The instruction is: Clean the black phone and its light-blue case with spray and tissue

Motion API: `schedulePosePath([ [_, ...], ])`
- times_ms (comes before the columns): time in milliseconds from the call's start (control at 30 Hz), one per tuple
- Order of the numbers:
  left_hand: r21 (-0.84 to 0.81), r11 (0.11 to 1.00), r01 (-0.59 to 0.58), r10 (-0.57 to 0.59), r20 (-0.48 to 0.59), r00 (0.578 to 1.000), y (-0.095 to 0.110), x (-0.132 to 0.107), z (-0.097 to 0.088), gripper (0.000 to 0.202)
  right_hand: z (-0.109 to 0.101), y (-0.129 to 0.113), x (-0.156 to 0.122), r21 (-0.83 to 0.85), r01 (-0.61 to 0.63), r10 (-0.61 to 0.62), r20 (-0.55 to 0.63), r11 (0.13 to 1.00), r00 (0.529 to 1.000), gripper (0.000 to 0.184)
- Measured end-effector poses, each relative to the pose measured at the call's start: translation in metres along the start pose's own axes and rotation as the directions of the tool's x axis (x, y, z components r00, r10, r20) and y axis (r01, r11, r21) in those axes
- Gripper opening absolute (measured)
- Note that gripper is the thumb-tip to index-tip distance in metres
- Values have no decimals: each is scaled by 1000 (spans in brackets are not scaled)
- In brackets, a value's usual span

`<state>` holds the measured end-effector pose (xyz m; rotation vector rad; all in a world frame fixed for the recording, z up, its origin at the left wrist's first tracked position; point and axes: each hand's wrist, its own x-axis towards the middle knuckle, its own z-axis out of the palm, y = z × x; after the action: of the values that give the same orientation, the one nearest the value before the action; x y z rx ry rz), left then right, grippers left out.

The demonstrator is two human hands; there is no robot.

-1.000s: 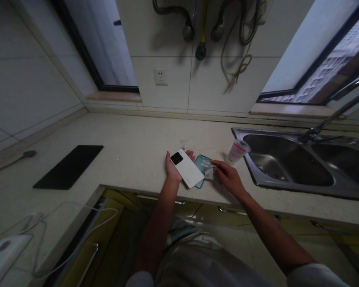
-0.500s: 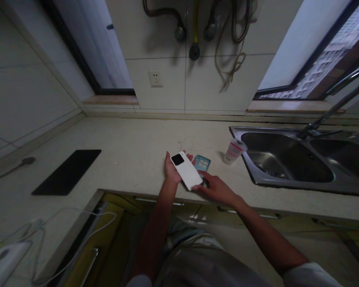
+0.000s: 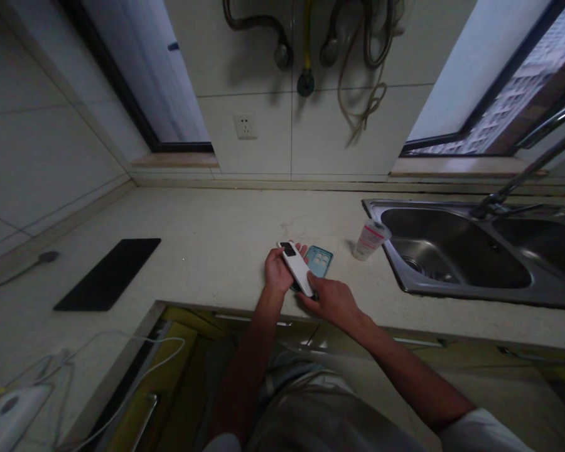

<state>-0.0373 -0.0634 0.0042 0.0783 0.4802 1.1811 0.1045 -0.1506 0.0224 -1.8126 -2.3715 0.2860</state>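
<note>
My left hand (image 3: 277, 272) is closed round a white phone (image 3: 296, 268) with a black camera block, tilted on its edge above the counter's front. My right hand (image 3: 328, 299) grips the phone's near end with its fingers curled on it. Just behind the phone a teal phone case (image 3: 321, 260) lies flat on the pale countertop (image 3: 207, 238), touching neither hand that I can see.
A small clear cup with a pink label (image 3: 370, 238) stands by the steel sink (image 3: 456, 257) at the right. A black flat pad (image 3: 109, 272) lies at the left. A white device with a cable (image 3: 9, 408) sits at the lower left. Hoses (image 3: 358, 75) hang on the tiled wall.
My right hand left the teal case and came to the phone's near end. The phone has turned from flat to on its edge in my left hand.
</note>
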Motion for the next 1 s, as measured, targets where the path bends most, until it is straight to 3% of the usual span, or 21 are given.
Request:
schedulePosePath([
  [133,89,996,-12,12,7,1000,-5,1,-1,18,-3,-2,3,73,30,-25,-76,997,997,43],
  [267,257,964,-66,34,129,991,-10,-3,0,22,-9,5,10,358,86,-2,-228,930,974,36],
  [367,327,930,-169,100,217,971,-14,-5,2,44,-12,12,17,651,91,109,-261,754,959,39],
  [433,350,909,-227,168,190,967,-16,-6,4,59,-11,15,19,813,59,171,-193,580,966,42],
  [500,377,889,-262,228,131,965,-16,-5,4,73,-8,16,17,905,22,165,-101,424,981,44],
  [567,417,866,-278,267,84,960,-16,-5,2,83,-4,17,12,937,-19,91,-13,349,996,47],
  [633,479,833,-278,284,61,957,-14,-4,-2,89,-1,22,7,933,-49,14,46,356,999,50],
  [700,550,787,-281,307,47,951,-12,-3,-6,88,0,33,4,916,-46,16,44,398,999,49],
  [800,635,703,-319,361,67,930,-7,-3,-14,81,1,65,4,865,-31,157,-55,501,986,49],
  [900,716,625,-312,341,110,934,-3,-3,-18,80,4,105,7,723,-57,315,-227,688,921,52],
  [1000,794,547,-266,261,140,955,-1,0,-19,78,10,135,6,574,-67,312,-340,816,887,54],
])
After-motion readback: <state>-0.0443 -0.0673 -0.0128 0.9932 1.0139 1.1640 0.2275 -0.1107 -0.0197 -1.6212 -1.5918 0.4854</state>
